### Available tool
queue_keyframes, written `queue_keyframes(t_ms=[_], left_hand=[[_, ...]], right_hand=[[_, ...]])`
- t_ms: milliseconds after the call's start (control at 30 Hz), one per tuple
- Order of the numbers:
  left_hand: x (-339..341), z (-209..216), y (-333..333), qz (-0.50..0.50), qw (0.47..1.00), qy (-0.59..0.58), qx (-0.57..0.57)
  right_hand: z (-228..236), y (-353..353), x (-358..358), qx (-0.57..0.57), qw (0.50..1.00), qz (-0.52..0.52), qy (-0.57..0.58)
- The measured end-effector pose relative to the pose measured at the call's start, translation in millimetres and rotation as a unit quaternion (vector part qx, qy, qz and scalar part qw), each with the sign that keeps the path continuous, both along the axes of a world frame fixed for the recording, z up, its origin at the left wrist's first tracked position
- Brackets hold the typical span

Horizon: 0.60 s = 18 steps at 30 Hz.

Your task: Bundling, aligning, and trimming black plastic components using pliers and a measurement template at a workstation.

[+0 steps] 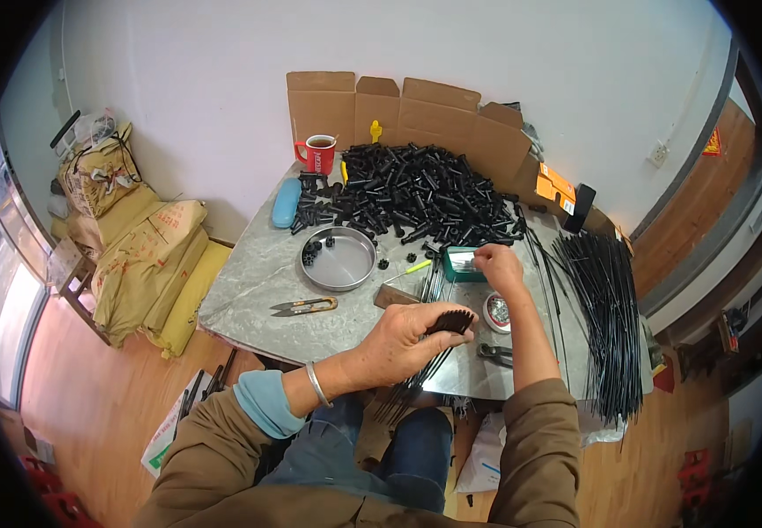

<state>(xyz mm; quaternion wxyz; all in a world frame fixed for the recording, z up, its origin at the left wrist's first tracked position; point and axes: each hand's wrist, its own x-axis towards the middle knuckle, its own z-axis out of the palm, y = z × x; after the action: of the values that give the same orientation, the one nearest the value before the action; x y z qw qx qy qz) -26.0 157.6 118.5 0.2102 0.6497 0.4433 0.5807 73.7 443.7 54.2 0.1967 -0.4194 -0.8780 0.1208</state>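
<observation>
Left hand (412, 341) clasps thin black rods (451, 323) at six o'clock on grey marbled table (257, 273), seemingly keeping ends together | right hand (495, 263) curls over green rectangular tray (462, 278), left's one o'clock; can't tell if gripping

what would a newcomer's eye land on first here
Probably the heap of small black tubular parts, spread across the back of the grey marbled table before upright brown cardboard. Next, the thick bundle of long thin black rods along the table's right side. In front, the left hand grips a smaller bunch of dark rods, while the right hand is at a green rectangular box.
</observation>
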Motion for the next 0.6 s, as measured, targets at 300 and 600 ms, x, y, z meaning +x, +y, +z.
queue_keyframes(t_ms=[300, 600], left_hand=[[-3.9, 2.1, -0.4, -0.002, 1.000, -0.014, -0.026], [3.8, -1.6, 4.7, -0.049, 0.992, -0.105, -0.051]], right_hand=[[-8.5, 17.1, -17.3, 0.218, 0.958, 0.125, -0.139], [55.0, -46.4, 17.4, -0.013, 0.937, 0.087, 0.338]])
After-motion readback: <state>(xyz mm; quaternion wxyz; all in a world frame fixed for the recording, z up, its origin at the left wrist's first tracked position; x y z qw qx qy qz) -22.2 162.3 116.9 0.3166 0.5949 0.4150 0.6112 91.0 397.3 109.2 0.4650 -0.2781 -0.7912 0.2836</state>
